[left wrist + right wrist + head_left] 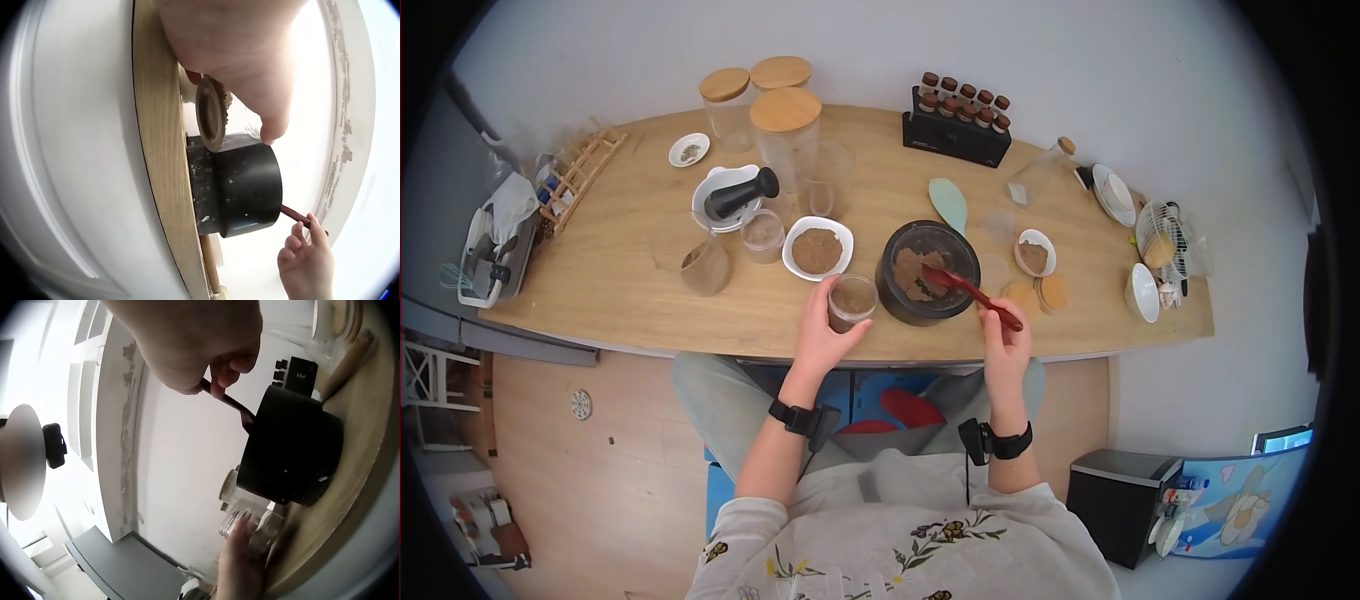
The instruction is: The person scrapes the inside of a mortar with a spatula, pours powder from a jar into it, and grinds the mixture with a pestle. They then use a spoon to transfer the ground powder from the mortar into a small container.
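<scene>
Left hand [825, 338] gripping jar [853, 300], right hand [1006, 345] pinching red spoon [980, 296] in black pot [925, 312]: seemingly scooping powder [913, 274], next needing a level lift.

On my feed the spoon [975, 292] shows dark red, the powder [912, 276] brown and the pot [928, 309] black. I see the jar [848, 322] as clear, its contents brown. The dish [789, 250] is white, the tabletop [880, 175] tan with wood grain, the shirt [840, 535] pale grey, patterned with yellow flowers and green leaves.
</scene>
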The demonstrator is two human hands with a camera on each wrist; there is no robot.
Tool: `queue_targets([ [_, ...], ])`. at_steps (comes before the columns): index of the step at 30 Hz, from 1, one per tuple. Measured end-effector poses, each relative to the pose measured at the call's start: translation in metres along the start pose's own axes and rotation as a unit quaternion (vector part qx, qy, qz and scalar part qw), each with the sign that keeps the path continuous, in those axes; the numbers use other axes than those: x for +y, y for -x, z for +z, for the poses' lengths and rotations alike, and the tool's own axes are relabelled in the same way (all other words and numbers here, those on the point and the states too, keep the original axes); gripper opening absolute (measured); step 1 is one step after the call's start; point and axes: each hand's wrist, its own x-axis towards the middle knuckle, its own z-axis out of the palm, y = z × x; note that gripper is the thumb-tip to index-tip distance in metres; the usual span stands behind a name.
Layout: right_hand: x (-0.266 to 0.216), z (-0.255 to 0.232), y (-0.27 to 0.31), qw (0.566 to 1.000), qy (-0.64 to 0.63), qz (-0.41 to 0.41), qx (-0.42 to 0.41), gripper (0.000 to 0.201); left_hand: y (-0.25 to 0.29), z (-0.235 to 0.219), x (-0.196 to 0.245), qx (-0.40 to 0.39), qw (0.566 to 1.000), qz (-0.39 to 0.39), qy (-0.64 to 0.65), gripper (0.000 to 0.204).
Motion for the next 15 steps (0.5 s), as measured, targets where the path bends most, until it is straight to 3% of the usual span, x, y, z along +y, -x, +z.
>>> queue_targets([
  [3, -0.006, 0.004, -0.003, 0.999, -0.032, 0.002, -0.016, 0.018, -0.001, 0.000, 0.005, 0.014, 1.000, 0.009, -0.023, 0.070],
  [9, -0.029, 0.034, -0.013, 0.994, -0.075, -0.071, -0.021, 0.017, -0.003, -0.003, 0.013, 0.018, 0.997, 0.028, -0.068, 0.069],
  [12, -0.052, 0.073, -0.023, 0.989, -0.112, -0.080, -0.057, 0.015, -0.005, -0.005, 0.016, 0.016, 0.995, 0.039, -0.086, 0.069],
  [15, -0.073, 0.129, -0.033, 0.976, -0.138, -0.092, -0.144, 0.016, -0.006, -0.005, 0.018, 0.016, 0.995, 0.051, -0.090, 0.068],
])
